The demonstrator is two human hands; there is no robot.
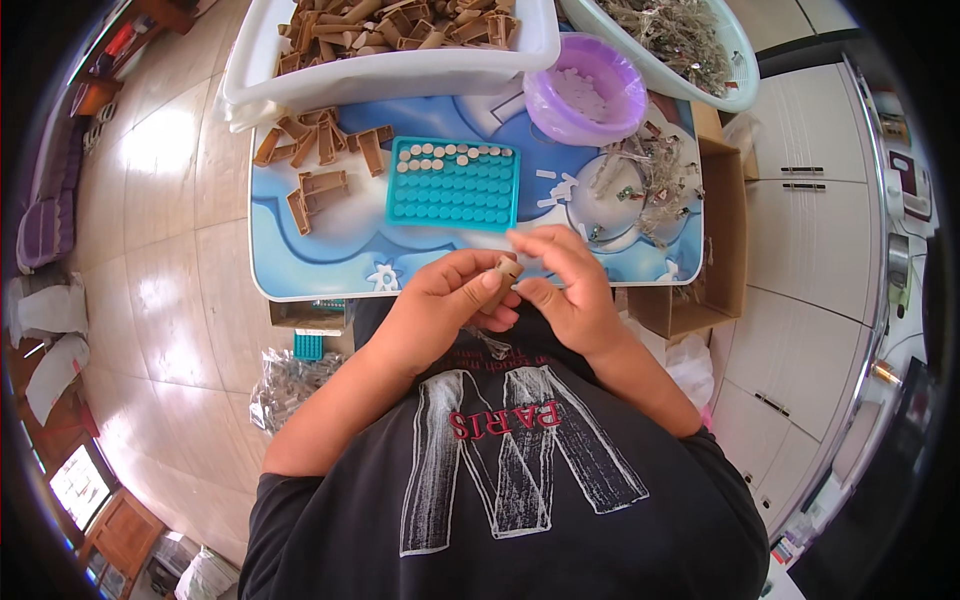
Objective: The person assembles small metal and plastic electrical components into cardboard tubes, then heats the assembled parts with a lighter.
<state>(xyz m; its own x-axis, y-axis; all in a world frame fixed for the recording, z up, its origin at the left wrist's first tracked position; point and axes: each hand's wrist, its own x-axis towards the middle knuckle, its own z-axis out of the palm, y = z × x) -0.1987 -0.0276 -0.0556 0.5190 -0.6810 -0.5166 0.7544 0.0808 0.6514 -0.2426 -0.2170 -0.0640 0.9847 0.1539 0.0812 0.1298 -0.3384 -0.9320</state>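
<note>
Close to my body, past the table's near edge, my left hand (450, 290) is closed around a small tan plastic piece (508, 268), thumb along its side. My right hand (572, 285) is beside it, fingers stretched out and apart, the thumb tip close to the piece's lower end. Whether that thumb touches it I cannot tell. On the table beyond lies a teal tray (450, 223) of round cavities, with small pale round discs in its far rows. Brown plastic housings (325, 185) lie loose to its left; small white strips (558, 188) lie to its right.
A white bin (390, 72) full of brown parts stands at the back. Beside it are a purple bowl (630, 110) of white pieces and a pale basin (738, 60) of small wired parts. More wired parts (655, 185) are heaped at right, above a cardboard box (722, 230).
</note>
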